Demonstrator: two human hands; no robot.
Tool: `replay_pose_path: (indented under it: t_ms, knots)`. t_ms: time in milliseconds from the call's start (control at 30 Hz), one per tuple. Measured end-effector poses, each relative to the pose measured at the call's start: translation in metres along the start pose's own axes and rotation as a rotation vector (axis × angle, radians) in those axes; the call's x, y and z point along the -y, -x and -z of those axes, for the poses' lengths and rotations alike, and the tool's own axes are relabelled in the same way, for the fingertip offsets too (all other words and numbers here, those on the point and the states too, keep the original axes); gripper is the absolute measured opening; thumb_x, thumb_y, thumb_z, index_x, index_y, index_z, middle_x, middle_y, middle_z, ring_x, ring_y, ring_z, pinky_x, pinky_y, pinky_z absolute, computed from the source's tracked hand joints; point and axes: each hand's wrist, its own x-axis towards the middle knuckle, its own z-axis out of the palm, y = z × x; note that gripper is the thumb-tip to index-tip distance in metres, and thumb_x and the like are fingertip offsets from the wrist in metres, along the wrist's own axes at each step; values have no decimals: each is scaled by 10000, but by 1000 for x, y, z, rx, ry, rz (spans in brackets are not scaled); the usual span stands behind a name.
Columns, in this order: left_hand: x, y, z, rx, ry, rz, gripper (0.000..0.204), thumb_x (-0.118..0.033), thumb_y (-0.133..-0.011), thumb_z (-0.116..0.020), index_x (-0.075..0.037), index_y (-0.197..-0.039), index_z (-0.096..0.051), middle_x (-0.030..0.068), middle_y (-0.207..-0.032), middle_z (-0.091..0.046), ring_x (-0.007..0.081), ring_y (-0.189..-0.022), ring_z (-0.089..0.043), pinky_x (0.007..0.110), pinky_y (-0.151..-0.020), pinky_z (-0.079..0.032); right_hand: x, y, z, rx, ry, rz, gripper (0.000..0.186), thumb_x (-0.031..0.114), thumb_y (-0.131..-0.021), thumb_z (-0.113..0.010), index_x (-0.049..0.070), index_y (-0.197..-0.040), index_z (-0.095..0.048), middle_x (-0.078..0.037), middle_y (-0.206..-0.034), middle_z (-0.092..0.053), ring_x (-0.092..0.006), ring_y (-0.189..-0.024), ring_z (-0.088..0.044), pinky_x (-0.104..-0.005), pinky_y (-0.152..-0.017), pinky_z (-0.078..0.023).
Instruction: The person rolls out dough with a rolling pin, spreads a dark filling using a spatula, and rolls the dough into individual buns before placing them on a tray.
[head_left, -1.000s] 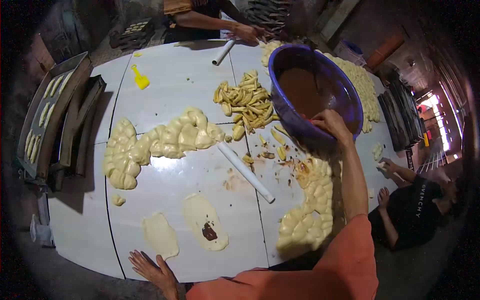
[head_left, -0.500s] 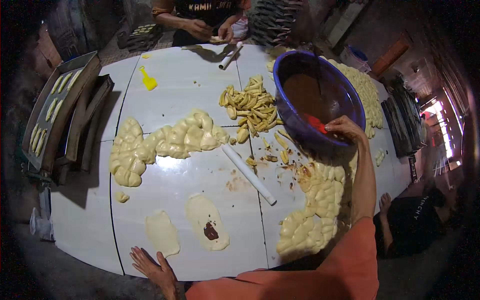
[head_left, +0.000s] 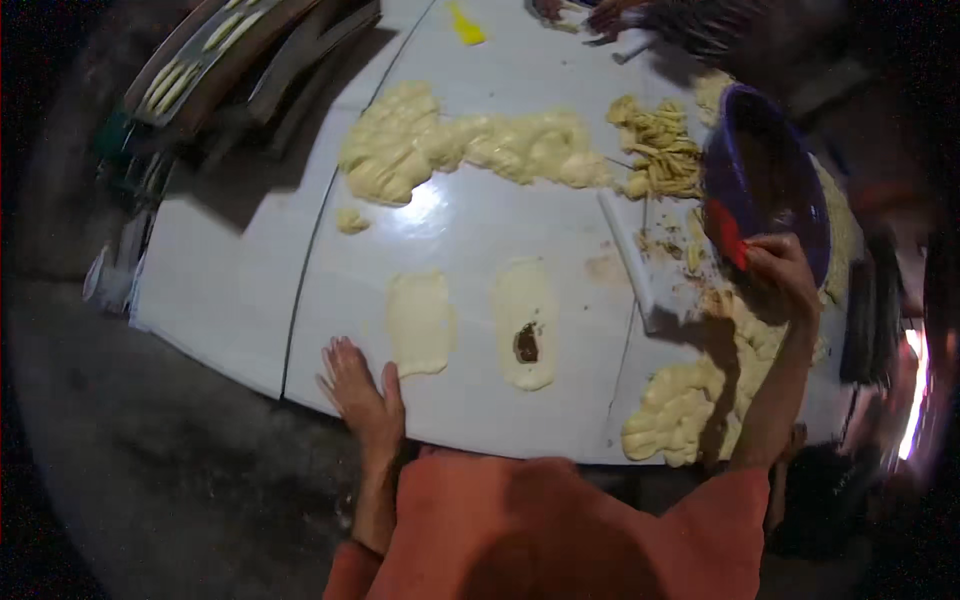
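Observation:
My right hand (head_left: 782, 268) is closed on a red plastic scraper (head_left: 726, 232), held over the near left rim of a blue-purple tub (head_left: 724, 150) with brown filling inside. Flat near the table's front edge, my left hand (head_left: 360, 392) has its fingers spread, beside a rolled-out sheet of dough (head_left: 418, 322). To the right of that sheet lies a second dough sheet (head_left: 522, 290), carrying a dark brown dab of filling (head_left: 526, 343). A white rolling pin (head_left: 627, 255) rests between the sheets and the tub.
Dough lumps form a row (head_left: 480, 145) across the table, with another dough pile (head_left: 675, 405) by my right forearm. Sliced banana-like pieces (head_left: 660, 150) lie left of the tub. A yellow scraper (head_left: 465, 25) sits farther back. Metal trays (head_left: 240, 75) stand far left. Another person's hands (head_left: 600, 15) show at the back.
My right hand has brought the red scraper up from inside the tub to its left rim. The view has swung, so the table appears shifted up and right. My left hand stays open.

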Motion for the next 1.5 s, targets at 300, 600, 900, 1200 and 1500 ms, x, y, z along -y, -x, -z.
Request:
replay_pose_path:
  t_ms: [300,600,900,1200,1500]
  knots:
    - [19,9,-8,-72,137,-105,721,-360,-1011,-612,-35,-1592,-334,216,-1649,-310,410,-1542,-242,667,-1214,-96,89,20,-245,418,372,262,269,212,-943,-711,16,-1122,-755,-160,-906,-763,-231,-780,-745,-338,-718,-567]
    - [-4,8,-5,75,211,-488,806,-555,-946,-630,-150,-1594,-370,294,-1659,-184,498,-1533,-172,797,-1137,-65,116,63,-320,163,939,320,206,202,-954,-670,97,-1129,-694,-138,-846,-704,-349,-763,-703,-442,-654,-538]
    - [-11,-5,-12,260,152,-420,845,-633,-958,-557,-149,-1612,-333,300,-1664,-166,467,-1558,-106,793,-1135,-8,95,76,-323,62,850,315,146,221,-948,-650,106,-1037,-646,-140,-851,-684,-367,-749,-703,-479,-656,-551]
    - [6,-5,-6,286,116,-529,852,-620,-949,-577,-168,-1620,-313,272,-1678,-149,468,-1559,-103,795,-1137,-19,76,73,-336,-96,664,320,236,276,-957,-654,118,-1128,-690,-143,-948,-714,-356,-825,-717,-464,-690,-559]
    - [7,-4,15,384,13,-470,794,-575,-955,-595,-163,-1596,-371,277,-1656,-225,469,-1542,-174,773,-1151,-72,73,73,-324,32,239,-64,323,314,-962,-636,24,-1073,-725,-192,-931,-730,-347,-843,-721,-449,-780,-536]
